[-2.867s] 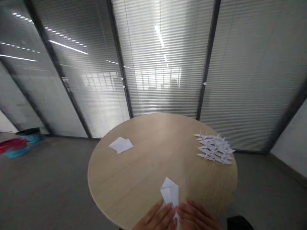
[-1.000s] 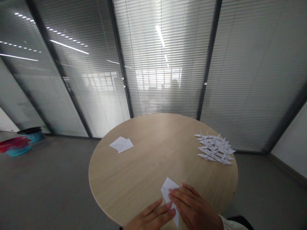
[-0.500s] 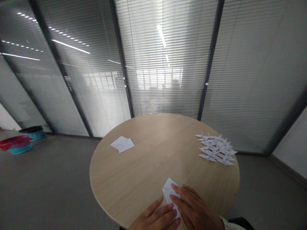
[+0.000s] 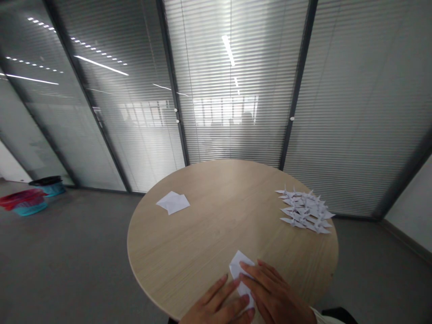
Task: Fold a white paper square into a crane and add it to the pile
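Observation:
A small folded white paper (image 4: 238, 266) lies at the near edge of a round wooden table (image 4: 216, 225). My right hand (image 4: 275, 294) lies flat across the paper with its fingers stretched out and pressed on it. My left hand (image 4: 219, 306) rests beside it, fingers extended, fingertips touching the paper's lower left side. Most of the paper is hidden under the two hands.
A heap of several folded white paper cranes (image 4: 305, 210) sits at the table's right side. Two flat white paper squares (image 4: 173, 202) lie at the left. Glass walls with blinds stand behind. Red and blue bins (image 4: 25, 200) stand on the grey floor, far left.
My right hand has come to lie flat over the paper and has slid down it. The paper shows less. The view has shifted slightly.

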`<state>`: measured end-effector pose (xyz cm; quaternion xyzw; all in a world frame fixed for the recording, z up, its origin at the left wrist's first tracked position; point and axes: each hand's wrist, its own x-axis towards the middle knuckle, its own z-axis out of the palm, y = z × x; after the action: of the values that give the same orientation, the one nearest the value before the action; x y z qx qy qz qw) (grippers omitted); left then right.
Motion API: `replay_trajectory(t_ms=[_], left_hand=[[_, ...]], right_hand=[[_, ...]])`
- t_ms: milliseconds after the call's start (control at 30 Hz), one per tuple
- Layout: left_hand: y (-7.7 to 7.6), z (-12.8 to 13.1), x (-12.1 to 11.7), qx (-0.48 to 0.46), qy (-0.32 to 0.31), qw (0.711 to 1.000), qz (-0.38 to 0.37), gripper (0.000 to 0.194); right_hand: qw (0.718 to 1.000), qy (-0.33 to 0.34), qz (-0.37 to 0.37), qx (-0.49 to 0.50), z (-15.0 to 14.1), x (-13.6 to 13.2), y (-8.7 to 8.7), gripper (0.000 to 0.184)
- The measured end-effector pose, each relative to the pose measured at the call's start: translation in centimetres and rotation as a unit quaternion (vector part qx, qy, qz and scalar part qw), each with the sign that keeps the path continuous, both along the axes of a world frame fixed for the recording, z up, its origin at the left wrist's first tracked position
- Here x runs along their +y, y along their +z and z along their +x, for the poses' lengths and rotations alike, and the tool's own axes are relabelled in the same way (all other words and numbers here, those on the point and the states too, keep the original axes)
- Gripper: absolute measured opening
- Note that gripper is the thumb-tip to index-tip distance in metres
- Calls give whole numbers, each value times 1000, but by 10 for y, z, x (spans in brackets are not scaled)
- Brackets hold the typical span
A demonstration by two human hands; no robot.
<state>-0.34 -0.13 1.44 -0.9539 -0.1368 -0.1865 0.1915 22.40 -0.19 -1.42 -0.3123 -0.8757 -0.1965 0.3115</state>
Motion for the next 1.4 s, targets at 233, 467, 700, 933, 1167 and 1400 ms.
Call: replay_trajectory(t_ms=[233,467,700,933,1167,1400], left_hand=[[-2,2,1,-14,8,1000,-7,29],[-5,-2,2,-1,38,999,-4,32],[-1,-6,5,18,54,998,26,32],[6,-5,7,41,53,998,-14,49],[5,-9,8,18,56,997,-55,60],[6,-10,6,5,56,994,-97,68]], right_hand=[[1000,13,-13,-14,-1,1,2,29],[1000,13,-7,20,-5,2,-2,33],[1000,13,-4,-1,-2,1,5,31],[1000,15,-2,-19,0,1,6,32],[1000,11,-9,-19,-1,1,4,32],[1000,3,-12,-11,-1,1,1,33]])
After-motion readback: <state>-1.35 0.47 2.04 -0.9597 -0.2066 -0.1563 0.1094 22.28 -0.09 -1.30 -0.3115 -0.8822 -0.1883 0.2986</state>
